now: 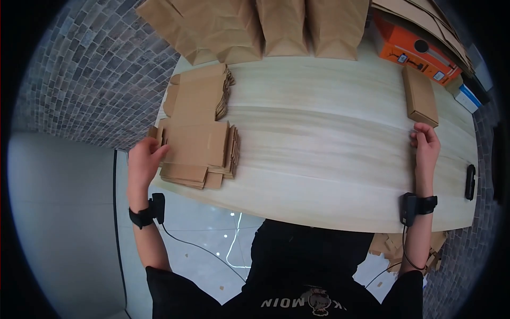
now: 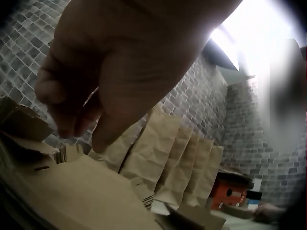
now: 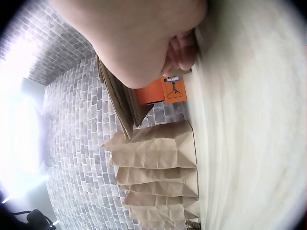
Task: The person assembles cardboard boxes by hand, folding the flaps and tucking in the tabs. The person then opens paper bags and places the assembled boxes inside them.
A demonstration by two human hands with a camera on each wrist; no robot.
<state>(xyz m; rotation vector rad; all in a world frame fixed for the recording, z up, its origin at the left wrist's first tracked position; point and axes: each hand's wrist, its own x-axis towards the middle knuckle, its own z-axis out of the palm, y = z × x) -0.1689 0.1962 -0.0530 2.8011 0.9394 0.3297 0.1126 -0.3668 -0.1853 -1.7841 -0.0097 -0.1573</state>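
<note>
At the left of the table lies a stack of flat, unfolded brown cardboard boxes (image 1: pixel 194 143), with flaps and cut slots along its edges. My left hand (image 1: pixel 143 159) is over the stack's left edge, fingers bent loosely downward. In the left wrist view its thumb and fingertips hang close above the cardboard (image 2: pixel 86 191) with nothing held. On the right side stands a folded, closed brown box (image 1: pixel 419 95). My right hand (image 1: pixel 426 151) is just at this box's near end, fingers loosely curled and holding nothing; in the right wrist view the palm hides most of the box.
Several brown paper bags (image 1: pixel 281 29) stand along the back of the table (image 1: pixel 319 143). An orange box (image 1: pixel 414 48) with flat cardboard on top is at the back right. A small black object (image 1: pixel 470 182) lies near the right edge. Cardboard scraps (image 1: pixel 385 244) lie below the table.
</note>
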